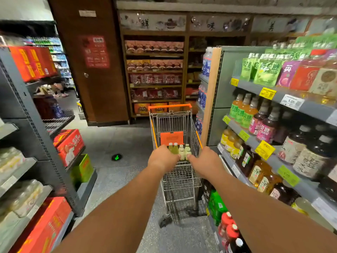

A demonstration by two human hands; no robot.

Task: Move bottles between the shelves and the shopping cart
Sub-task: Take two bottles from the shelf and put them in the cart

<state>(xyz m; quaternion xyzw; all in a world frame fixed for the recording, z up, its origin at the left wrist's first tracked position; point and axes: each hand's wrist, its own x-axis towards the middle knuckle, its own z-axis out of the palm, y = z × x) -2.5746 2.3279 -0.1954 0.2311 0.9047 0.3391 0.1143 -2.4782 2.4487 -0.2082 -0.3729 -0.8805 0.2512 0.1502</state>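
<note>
On the left stand grey shelves (36,136) with red boxes (70,145) and wrapped packs. In the middle of the aisle is the shopping cart (175,125), and four small bottles (179,151) stand upright in a row in its near end, two greenish and two pale, just beyond the hands. They look like light, stiff plastic, probably smooth and a little slippery, so each is best taken round the body below the cap, one at a time. The left hand (162,158) reaches forward with the arm straight, fingers curled over the cart's near edge; the handle itself is hidden under it, so a firm grip is likely but not plain. The right hand (205,161) lies the same way, fingers pointing inward toward the bottles and curled at that edge. To the right, shelves (284,101) hold rows of drink bottles (255,115) and pouches.
</note>
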